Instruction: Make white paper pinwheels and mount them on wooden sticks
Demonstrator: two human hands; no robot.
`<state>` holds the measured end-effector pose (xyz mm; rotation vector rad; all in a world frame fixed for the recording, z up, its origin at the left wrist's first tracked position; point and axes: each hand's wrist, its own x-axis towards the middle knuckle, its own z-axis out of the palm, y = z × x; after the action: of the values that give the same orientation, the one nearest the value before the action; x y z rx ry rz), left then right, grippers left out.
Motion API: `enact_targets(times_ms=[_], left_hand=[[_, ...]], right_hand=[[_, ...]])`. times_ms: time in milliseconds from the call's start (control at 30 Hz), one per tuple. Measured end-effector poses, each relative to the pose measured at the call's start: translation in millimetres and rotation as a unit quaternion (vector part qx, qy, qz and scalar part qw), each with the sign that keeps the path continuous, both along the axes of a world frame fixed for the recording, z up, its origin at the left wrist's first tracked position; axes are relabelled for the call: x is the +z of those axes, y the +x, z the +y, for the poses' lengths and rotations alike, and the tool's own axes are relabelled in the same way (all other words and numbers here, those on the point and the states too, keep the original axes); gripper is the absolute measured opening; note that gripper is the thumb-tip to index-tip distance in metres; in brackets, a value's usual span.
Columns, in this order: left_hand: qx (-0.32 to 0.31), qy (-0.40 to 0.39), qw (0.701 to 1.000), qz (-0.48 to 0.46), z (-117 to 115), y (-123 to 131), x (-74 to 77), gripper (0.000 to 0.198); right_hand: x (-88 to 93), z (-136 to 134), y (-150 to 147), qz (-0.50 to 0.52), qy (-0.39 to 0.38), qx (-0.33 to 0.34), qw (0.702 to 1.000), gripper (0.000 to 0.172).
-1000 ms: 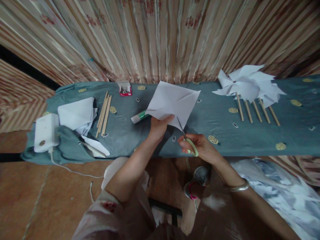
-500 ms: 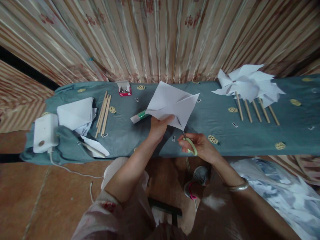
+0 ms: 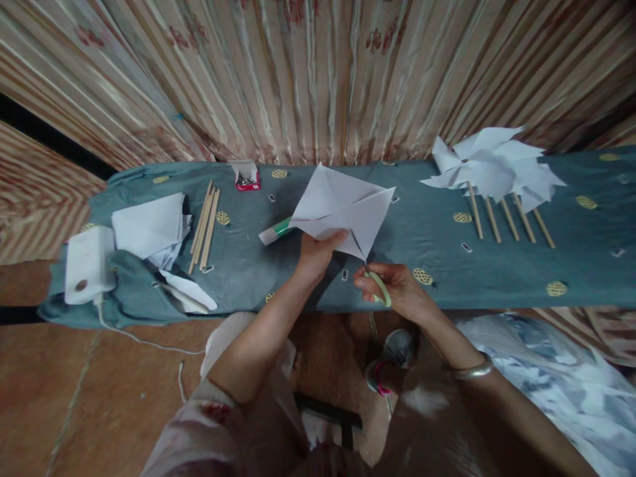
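Observation:
A square sheet of white paper (image 3: 342, 199), slit inward from several corners, is held above the table by my left hand (image 3: 318, 255), thumb on top and fingers beneath. My right hand (image 3: 392, 285) grips the pale green handles of a pair of scissors (image 3: 380, 286). The blades are at the corner of the paper nearest me, in line with a slit there; how far they reach into it is hard to see. Partly under the paper lies a tube with a green band (image 3: 281, 228), its other end hidden.
Left on the green tablecloth (image 3: 248, 278) are wooden sticks (image 3: 203, 228), folded white paper (image 3: 146, 225), a white box with a cable (image 3: 89, 265) and a small red box of pins (image 3: 247, 179). Paper pinwheels (image 3: 491, 162) lie right. A plastic bag (image 3: 556, 377) sits below the table.
The slit at the near corner of the paper gapes slightly more. Both hands stay in nearly the same place, still holding the paper and the scissors.

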<state>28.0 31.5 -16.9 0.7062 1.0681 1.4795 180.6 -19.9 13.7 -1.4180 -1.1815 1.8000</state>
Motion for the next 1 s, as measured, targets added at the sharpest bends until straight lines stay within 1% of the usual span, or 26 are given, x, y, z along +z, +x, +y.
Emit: enact_targets(times_ms=[233, 533, 700, 1000], left_hand=[[-0.012, 0.000, 1.000, 0.004, -3.9, 3.2, 1.1, 0.049], [-0.011, -0.009, 1.000, 0.004, -3.4, 3.0, -3.4, 0.042], [-0.036, -0.002, 0.999, 0.012, -5.3, 3.2, -4.0, 0.037], [-0.025, -0.009, 1.000, 0.005, -5.4, 4.3, -3.0, 0.035]], right_hand=[[-2.9, 0.2, 0.6, 0.003, -0.004, -0.021, 1.000, 0.049], [-1.9, 0.7, 0.0, -0.004, 0.009, -0.016, 1.000, 0.050], [-3.7, 0.7, 1.3, -0.015, 0.025, -0.016, 0.999, 0.049], [-0.4, 1.6, -0.8, -0.013, 0.014, -0.021, 1.000, 0.051]])
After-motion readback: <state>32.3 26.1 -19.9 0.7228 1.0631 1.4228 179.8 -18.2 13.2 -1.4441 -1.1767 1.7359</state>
